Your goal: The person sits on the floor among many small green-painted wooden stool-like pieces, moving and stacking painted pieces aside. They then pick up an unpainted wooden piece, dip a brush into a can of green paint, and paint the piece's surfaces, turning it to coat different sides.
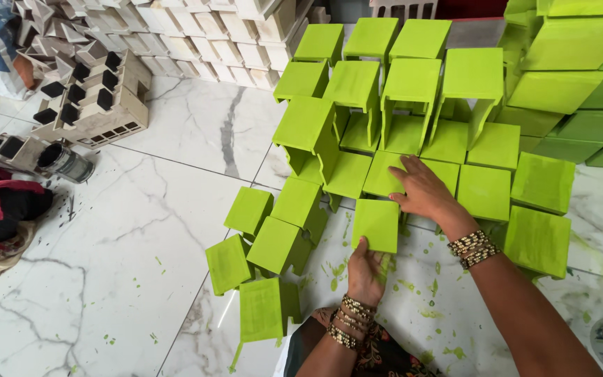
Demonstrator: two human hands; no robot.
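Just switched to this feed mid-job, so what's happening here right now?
A person seated on the marble floor is arranging lime-green painted stools. The left hand grips the near edge of one green stool, while the right hand rests flat on a neighbouring green stool. Unpainted pale pieces are stacked further back.

One head-worn camera looks steeply down, close over the marble floor (141,209), facing forward.
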